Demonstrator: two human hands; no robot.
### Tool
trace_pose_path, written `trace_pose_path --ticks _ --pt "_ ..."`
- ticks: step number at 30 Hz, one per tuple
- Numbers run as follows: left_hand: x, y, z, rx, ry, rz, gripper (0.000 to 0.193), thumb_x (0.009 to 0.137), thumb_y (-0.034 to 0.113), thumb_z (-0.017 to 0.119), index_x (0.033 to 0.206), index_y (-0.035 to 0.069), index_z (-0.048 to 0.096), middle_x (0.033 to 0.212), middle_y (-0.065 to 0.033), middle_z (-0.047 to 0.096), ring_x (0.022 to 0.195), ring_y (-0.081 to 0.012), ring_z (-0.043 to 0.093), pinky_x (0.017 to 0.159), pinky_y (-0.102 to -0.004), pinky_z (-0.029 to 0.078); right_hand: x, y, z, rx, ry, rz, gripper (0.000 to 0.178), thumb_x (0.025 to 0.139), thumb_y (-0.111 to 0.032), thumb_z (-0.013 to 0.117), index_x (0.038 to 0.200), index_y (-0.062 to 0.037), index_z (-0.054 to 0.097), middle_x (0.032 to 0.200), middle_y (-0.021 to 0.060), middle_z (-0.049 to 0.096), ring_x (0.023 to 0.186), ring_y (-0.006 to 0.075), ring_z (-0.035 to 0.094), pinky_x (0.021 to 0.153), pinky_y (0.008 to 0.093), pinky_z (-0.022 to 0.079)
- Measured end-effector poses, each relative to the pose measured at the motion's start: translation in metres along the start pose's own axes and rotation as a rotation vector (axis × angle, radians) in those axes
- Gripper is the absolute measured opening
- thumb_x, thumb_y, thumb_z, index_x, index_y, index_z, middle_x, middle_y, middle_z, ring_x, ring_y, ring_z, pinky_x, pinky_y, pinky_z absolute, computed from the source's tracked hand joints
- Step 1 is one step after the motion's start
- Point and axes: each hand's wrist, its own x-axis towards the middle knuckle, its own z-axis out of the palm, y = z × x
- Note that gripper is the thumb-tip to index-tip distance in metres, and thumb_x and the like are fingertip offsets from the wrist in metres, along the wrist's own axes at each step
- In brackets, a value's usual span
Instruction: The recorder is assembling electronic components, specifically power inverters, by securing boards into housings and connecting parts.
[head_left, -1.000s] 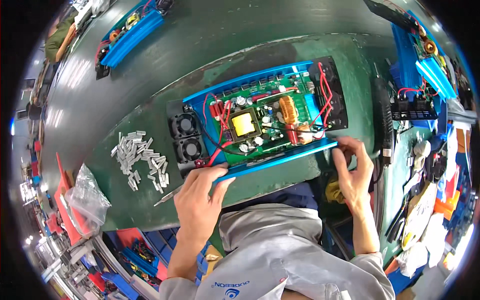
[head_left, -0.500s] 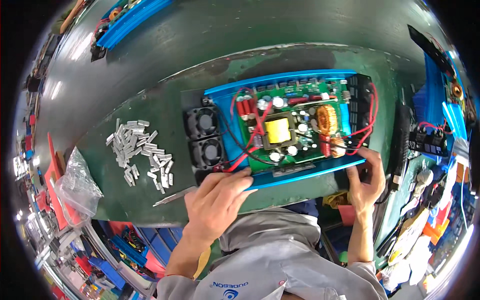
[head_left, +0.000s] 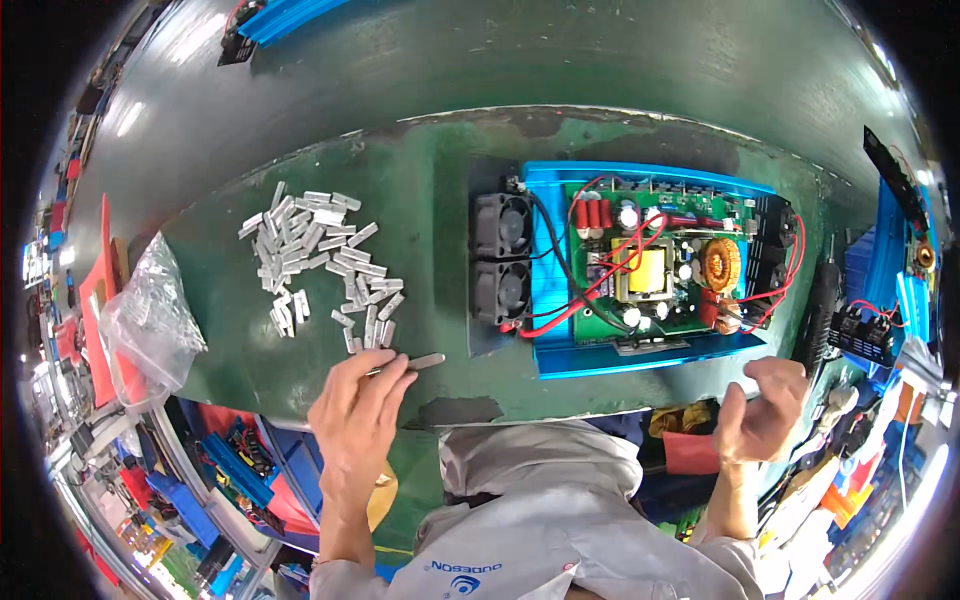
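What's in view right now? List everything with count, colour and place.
Open electronics unit: one, blue case, green board, bench right of centre
Fans: two, black, unit's left end
Metal pieces: many, silver-grey, piled left
Slim tool: one, metallic, at left fingertips
Plastic bag: one, clear, far left
Black tool: one, right of unit
Other blue assemblies: one far right, one top left, others unclear
Workbench: one, green, centre
Rim clutter: mixed colours, uncountable
Grey garment: one, bottom
Hands: two, left at slim tool, right below unit's right end
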Motion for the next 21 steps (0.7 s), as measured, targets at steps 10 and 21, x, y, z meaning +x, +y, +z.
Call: trace_pose_path --ticks 10,21 --pt "0.0 -0.017 -0.001 -0.061 0.103 0.151 0.028 0.076 0.004 0.082 0.1 0.006 0.067 0.104 -0.0068 0.068 0.083 -0.0239 0.069 0.067 -0.0338 0.057 0.037 -0.044 0.019 0.002 -0.236 -0.14 0.032 0.077 0.007 0.07 0.105 -0.0041 0.06 0.092 0.0117 0.064 0.078 0.0267 0.061 0.068 0.0357 0.05" --pt "-0.028 -0.03 0.02 -0.558 0.323 -0.153 0.017 0.097 -0.002 0.045 0.111 -0.001 0.054 0.103 -0.0159 0.065 0.063 -0.0106 0.05 0.057 -0.0222 0.041 0.043 -0.058 0.025 -0.113 -0.339 -0.095 0.039 0.07 0.011 0.072 0.103 -0.0073 0.062 0.091 0.0069 0.066 0.077 0.0252 0.063 0.066 0.0352 0.049"
